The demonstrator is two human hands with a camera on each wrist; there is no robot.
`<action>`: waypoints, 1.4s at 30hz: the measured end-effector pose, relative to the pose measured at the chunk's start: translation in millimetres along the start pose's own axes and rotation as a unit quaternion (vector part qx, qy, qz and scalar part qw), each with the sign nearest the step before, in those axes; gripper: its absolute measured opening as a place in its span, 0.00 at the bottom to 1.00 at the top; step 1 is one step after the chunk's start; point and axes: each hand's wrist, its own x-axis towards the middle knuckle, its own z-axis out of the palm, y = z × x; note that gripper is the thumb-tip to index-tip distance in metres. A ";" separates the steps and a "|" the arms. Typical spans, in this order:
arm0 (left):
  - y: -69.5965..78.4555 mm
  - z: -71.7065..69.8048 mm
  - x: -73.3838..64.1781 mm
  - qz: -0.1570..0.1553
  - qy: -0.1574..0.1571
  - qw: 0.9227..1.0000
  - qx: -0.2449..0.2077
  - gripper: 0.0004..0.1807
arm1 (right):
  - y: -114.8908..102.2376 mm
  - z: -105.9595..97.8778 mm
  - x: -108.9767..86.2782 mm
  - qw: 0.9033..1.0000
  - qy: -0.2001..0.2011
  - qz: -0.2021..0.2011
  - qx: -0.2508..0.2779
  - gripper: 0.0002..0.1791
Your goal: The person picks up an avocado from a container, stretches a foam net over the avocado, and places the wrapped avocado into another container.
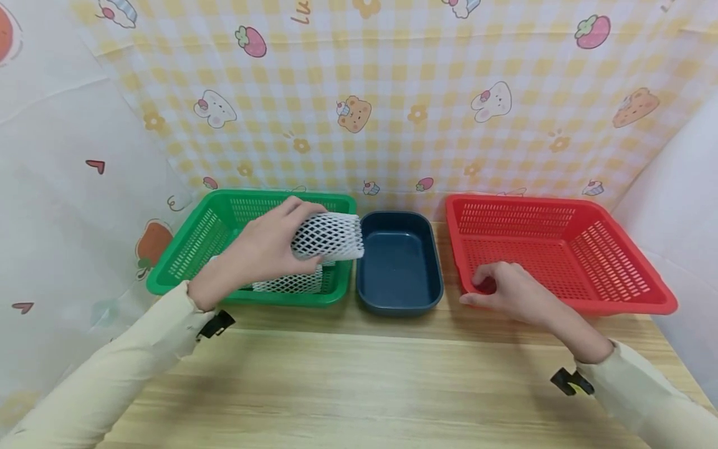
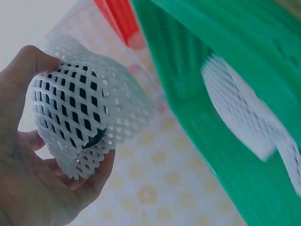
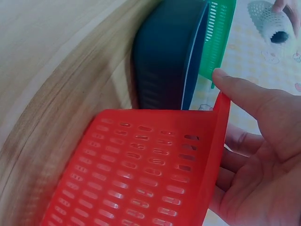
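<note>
In the head view my left hand (image 1: 269, 240) grips a white foam fruit net (image 1: 331, 237) above the right part of a green basket (image 1: 252, 300). Something dark, its kind unclear, shows through the mesh of the foam net (image 2: 70, 101) in the left wrist view. More white foam netting (image 1: 288, 284) lies inside the green basket, partly hidden under my hand. My right hand (image 1: 513, 293) holds the near left corner of a red basket (image 1: 561, 304). In the right wrist view its thumb lies at the rim and the fingers reach over to the inner side.
Between the two baskets stands a dark blue tub (image 1: 398, 268). All three containers are on a light wooden table (image 1: 359, 380), against a yellow checked cloth (image 1: 392, 143). White cloth (image 1: 62, 187) hangs at the left side.
</note>
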 end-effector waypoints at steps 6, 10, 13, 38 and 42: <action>-39.5 -6.8 -2.9 -0.042 -0.019 0.998 0.043 0.40 | -2.0 -2.5 -1.7 1.000 -0.007 -0.003 -0.002 0.18; -70.6 -10.7 -6.1 -0.075 -0.049 0.994 0.059 0.40 | -2.4 -2.5 -1.3 1.000 -0.009 -0.014 -0.005 0.16; -91.6 -12.7 -7.5 -0.094 -0.075 0.991 0.064 0.39 | -2.3 -2.6 -1.2 1.000 -0.011 -0.017 -0.006 0.16; -182.5 -5.9 8.9 -0.109 -0.194 0.973 0.056 0.36 | 1.3 -2.1 0.7 1.000 -0.018 -0.020 -0.014 0.18; -183.8 3.8 12.1 -0.116 -0.222 0.968 0.031 0.33 | 1.5 -2.4 0.5 1.000 -0.018 -0.018 -0.012 0.18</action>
